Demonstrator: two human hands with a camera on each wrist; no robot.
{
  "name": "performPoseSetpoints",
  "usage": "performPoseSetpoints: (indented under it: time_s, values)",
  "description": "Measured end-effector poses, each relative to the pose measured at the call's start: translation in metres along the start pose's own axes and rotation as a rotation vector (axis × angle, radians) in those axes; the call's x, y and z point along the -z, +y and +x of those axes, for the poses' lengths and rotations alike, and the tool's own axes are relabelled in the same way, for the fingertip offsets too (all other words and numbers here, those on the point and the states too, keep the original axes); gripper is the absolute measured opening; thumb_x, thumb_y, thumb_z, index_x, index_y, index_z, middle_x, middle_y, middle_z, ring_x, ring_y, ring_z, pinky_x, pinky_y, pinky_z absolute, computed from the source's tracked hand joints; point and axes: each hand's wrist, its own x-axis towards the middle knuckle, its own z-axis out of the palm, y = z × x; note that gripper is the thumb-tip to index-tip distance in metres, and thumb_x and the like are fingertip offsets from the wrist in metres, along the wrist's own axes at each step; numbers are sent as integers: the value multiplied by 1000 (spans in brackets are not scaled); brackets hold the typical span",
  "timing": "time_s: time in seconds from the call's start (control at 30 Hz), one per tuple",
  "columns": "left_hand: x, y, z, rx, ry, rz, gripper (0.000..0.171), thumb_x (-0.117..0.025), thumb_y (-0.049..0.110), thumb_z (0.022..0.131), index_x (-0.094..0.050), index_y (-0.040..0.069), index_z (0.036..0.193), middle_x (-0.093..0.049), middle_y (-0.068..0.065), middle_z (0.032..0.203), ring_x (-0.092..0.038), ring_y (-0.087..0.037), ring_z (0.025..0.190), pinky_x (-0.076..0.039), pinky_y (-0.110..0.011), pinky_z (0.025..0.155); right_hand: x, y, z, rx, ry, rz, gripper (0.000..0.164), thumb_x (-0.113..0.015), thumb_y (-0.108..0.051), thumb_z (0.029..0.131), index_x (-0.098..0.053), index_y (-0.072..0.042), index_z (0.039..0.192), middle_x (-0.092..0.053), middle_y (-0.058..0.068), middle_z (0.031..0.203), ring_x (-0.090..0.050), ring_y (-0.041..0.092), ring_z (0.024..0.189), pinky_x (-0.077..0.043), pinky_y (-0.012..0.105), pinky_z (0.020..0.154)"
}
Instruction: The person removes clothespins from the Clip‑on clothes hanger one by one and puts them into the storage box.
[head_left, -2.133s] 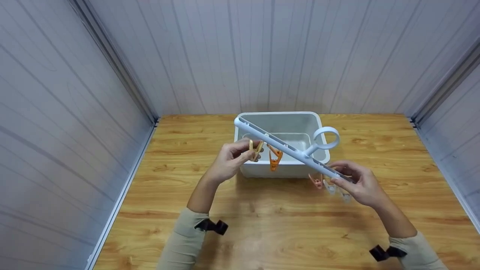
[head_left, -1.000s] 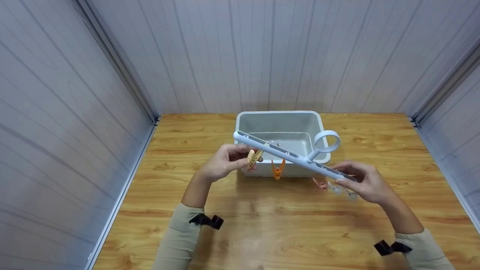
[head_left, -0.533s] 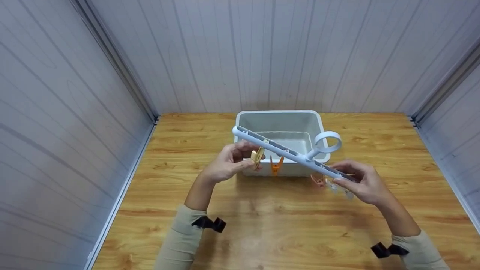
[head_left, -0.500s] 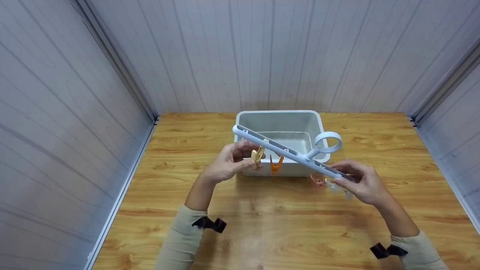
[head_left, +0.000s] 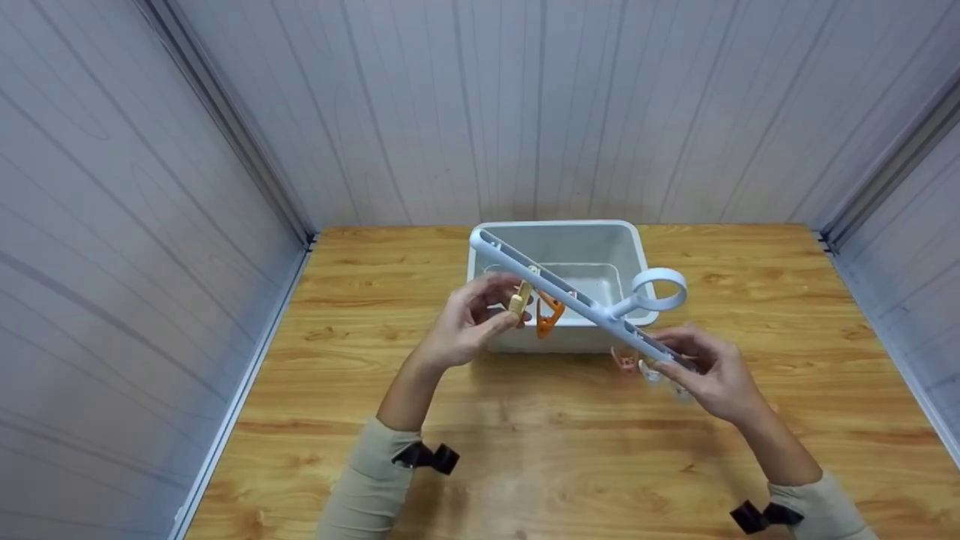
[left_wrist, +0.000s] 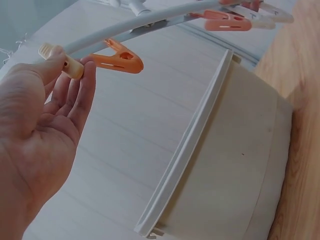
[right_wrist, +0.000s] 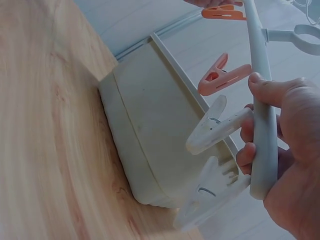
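Observation:
A white clip hanger [head_left: 517, 262] with a ring hook [head_left: 660, 289] is held tilted over the bin, its left end higher. My right hand [head_left: 709, 375] grips the bar near its lower right end. At the upper half, my left hand [head_left: 472, 319] pinches a cream clothespin [head_left: 519, 301] between thumb and fingers, right at the bar's underside. An orange clothespin [head_left: 549, 316] hangs beside it. Farther along the bar hang a pink clothespin [right_wrist: 222, 79] and two translucent clothespins [right_wrist: 215, 131], the latter close to my right fingers in the right wrist view.
A white rectangular bin [head_left: 562, 343] stands on the wooden table [head_left: 555, 450] behind the hands, under the hanger. Pale panelled walls [head_left: 420, 112] close off the back and both sides. Black wrist mounts [head_left: 427, 456] sit on the sleeves.
The hanger dipped slightly and then tilted steeper again, its left end rising. Both hands moved with it. The cream clothespin has turned in the left fingers and its handles look squeezed closer together.

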Motion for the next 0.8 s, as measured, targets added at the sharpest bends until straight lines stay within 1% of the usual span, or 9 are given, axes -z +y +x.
performPoseSetpoints:
  time_s: [0.17,0.43,0.67,0.8]
  values:
    - [-4,2,1,-9,33,43,43,-68,-13,103,-53,-21,142,-67,-45,118,-74,0,102,-65,-21,93,-4,0,-2,-10,0,32,36,-70,27,92,-71,14,126,-85,-5,112,-83,5,102,-67,19,83]
    - [-6,3,2,-2,79,90,44,-70,-11,101,-55,-19,143,-70,-41,117,-73,1,102,-62,-18,90,-8,-4,-1,-62,11,2,32,-71,23,95,-71,12,126,-85,-6,110,-83,7,101,-68,20,85]
    - [-6,5,4,-1,109,137,42,-74,-9,100,-58,-17,139,-73,-38,117,-73,-1,104,-62,-18,91,-12,-7,-1,-62,25,46,33,-70,24,95,-71,14,126,-85,-3,109,-84,11,101,-68,20,84]
    - [-6,6,5,-7,113,173,42,-74,-9,100,-59,-16,138,-74,-36,116,-72,-2,105,-63,-19,92,-15,-8,-2,-76,48,34,34,-71,24,94,-72,12,126,-85,-3,109,-84,11,101,-68,20,84]
